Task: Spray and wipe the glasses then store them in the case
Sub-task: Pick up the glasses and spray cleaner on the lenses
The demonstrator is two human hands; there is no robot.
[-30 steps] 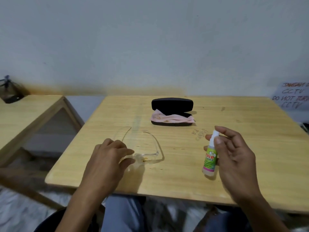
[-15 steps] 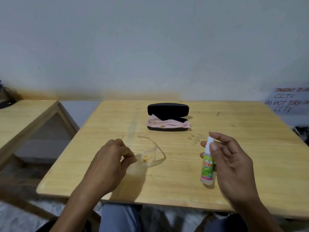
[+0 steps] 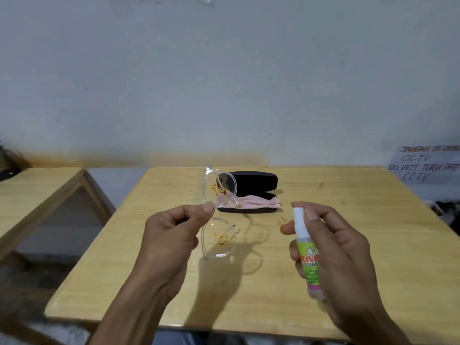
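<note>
Holding smeared glasses [image 3: 219, 212] in left hand [image 3: 171, 242], spray bottle [image 3: 307, 255] in right hand [image 3: 341, 265]

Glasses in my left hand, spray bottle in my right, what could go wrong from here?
1. The left hand pinches the clear glasses only at the bridge, above the table; a spray jolt might loosen that grip.
2. The spray bottle in the right hand points toward the open case and pink cloth, so overspray may wet them.
3. Orange smudges on both lenses could smear if wiped too soon.
</note>
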